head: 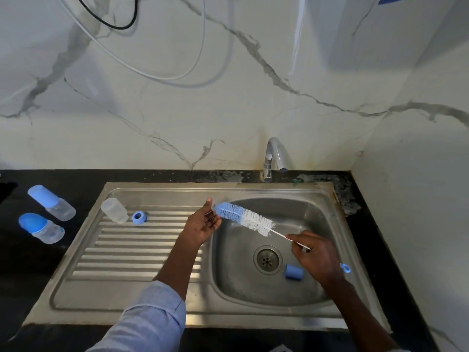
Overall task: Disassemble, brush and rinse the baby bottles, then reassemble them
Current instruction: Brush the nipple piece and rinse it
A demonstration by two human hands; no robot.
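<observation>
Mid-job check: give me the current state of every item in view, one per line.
Bottle brush: held over the basin, dry-looking.
Right hand: pinches the brush's wire handle.
Left hand: open beside the bristle tip.
Open bottle: lying on the drainboard, cap off.
Blue ring: loose beside it.
Blue cap: in the basin.
Two capped bottles: lying assembled on the counter.
Tap: off.

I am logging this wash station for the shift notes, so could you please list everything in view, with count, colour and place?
Capped bottles: two, clear with blue caps, lying on the black counter, left.
Open bottle: one, clear, lying on the drainboard.
Collar ring: one, blue, drainboard beside the open bottle.
Cap: one, blue, in the basin near the drain.
Bottle brush: one, blue and white bristles, held over the basin.
Sink: one, steel.
Tap: one, chrome, behind the basin.
Left hand: open, at the brush tip.
Right hand: grips the brush handle.
</observation>
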